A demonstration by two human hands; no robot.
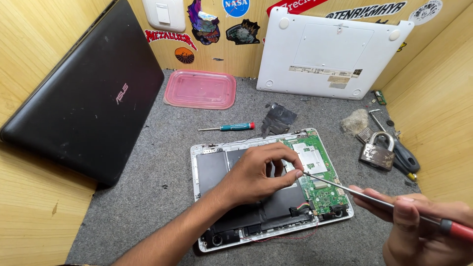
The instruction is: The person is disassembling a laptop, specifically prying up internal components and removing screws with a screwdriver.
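Two hands work over the opened laptop [271, 187] on the table: its white bottom cover [330, 54] is already off; left hand [261, 175] pinches inside, right hand [419, 221] clamps a screwdriver [374, 199], the board not yet removed.

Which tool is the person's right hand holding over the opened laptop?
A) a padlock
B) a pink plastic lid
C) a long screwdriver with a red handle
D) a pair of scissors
C: the right hand grips a long screwdriver with a red handle, its tip meeting the left hand fingertips above the opened laptop.
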